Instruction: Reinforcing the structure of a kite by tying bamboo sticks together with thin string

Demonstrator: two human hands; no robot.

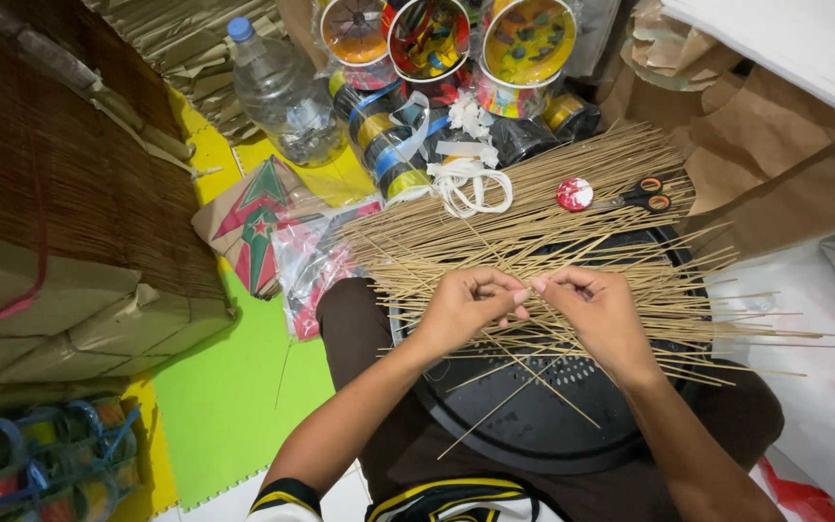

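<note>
The floor (234,416) to the left of the hands is covered with foam mats in green and yellow, their edges interlocked. Further left lies a rolled brown woven mat (70,164), with flat parcels wrapped in brown paper (79,329) stacked against it. Beyond the hands stands a clear plastic bottle (282,92) with a blue cap, beside a cluster of colourful round spools (437,43). To the right, crumpled brown paper (775,164) spreads out, and a white sheet (823,319) covers the floor below it. The light is bright and even
</note>
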